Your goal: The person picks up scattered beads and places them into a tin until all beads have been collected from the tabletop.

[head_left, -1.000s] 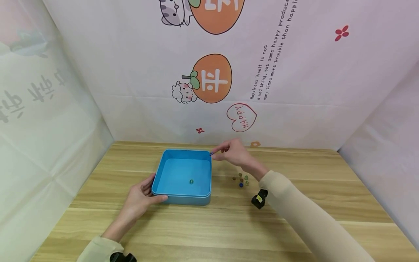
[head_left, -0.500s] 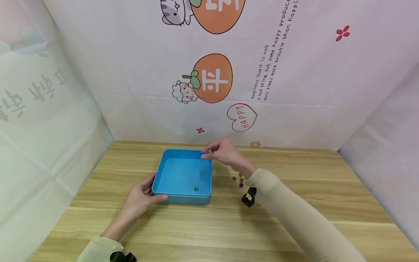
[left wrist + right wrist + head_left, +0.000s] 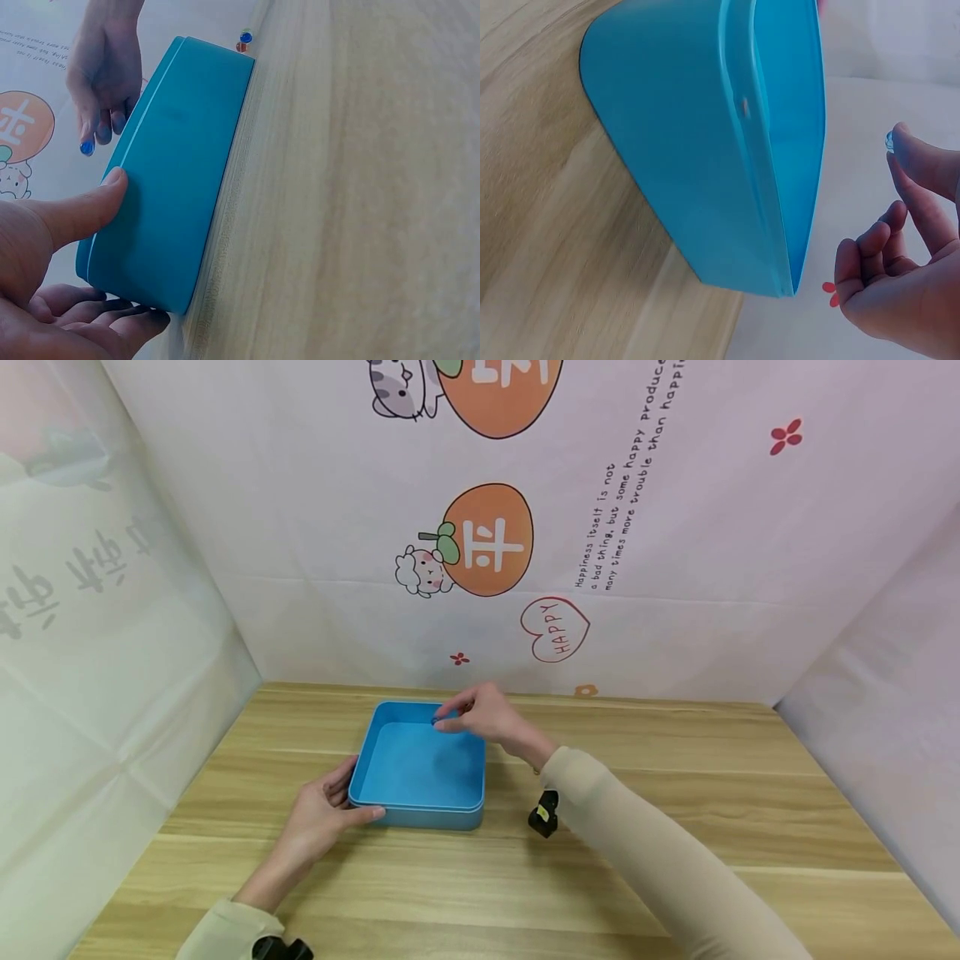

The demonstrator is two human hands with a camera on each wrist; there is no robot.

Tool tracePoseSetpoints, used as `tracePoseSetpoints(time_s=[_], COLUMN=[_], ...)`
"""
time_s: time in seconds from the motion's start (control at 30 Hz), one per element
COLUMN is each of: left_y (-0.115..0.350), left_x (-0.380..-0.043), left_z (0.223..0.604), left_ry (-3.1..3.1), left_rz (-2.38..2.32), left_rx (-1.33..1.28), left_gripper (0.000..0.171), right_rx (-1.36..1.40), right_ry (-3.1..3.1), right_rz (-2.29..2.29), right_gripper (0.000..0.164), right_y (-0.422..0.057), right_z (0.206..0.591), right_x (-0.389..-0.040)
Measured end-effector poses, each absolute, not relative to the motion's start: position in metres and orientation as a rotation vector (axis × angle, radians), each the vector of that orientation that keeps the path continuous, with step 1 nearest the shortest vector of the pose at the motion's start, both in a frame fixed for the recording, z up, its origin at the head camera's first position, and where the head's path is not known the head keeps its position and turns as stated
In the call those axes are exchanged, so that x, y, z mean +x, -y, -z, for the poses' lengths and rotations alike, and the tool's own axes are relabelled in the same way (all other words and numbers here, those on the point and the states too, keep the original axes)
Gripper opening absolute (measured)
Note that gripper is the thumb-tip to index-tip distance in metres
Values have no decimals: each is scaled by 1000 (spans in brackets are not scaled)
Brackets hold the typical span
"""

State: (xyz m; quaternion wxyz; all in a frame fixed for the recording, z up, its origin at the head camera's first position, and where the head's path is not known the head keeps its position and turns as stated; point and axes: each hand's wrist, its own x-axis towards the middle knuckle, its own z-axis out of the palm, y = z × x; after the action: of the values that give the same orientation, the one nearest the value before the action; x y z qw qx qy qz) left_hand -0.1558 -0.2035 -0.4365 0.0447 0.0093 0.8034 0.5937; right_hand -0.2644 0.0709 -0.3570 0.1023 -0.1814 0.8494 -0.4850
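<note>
A square blue box [image 3: 412, 768] with its top side uncovered sits on the wooden table. My left hand [image 3: 322, 810] holds its near left corner, the thumb at the front rim and the fingers along the left side. Above the far part of the box is my right hand [image 3: 487, 718], pinching a small blue marble [image 3: 87, 148] between thumb and forefinger. In the right wrist view that marble [image 3: 889, 141] shows at the fingertips, apart from the box wall. No marble shows on the part of the box floor visible in the head view.
Right of the box, my right sleeve [image 3: 622, 810] covers most of a group of loose marbles. A blue marble [image 3: 246, 37] and an orange-brown marble [image 3: 241, 47] show past the box in the left wrist view. A printed cloth [image 3: 660, 635] hangs behind the table [image 3: 420, 893].
My right hand has carried the blue marble left from the box's right rim to over the inside. A green marble rolled nearer the front wall inside the box and is now out of sight.
</note>
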Motion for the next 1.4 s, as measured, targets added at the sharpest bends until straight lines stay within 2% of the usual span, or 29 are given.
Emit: tracePoseSetpoints(time_s=[1.4], left_y=[204], left_x=[-157], left_z=[436], left_ry=[-2459], left_rz=[-1802], left_rx=[31], left_gripper=[101], right_rx=[-511], right_ry=[-2579], right_rz=[1314], right_gripper=[10], right_y=[-33], right_z=[383], right_x=[-271])
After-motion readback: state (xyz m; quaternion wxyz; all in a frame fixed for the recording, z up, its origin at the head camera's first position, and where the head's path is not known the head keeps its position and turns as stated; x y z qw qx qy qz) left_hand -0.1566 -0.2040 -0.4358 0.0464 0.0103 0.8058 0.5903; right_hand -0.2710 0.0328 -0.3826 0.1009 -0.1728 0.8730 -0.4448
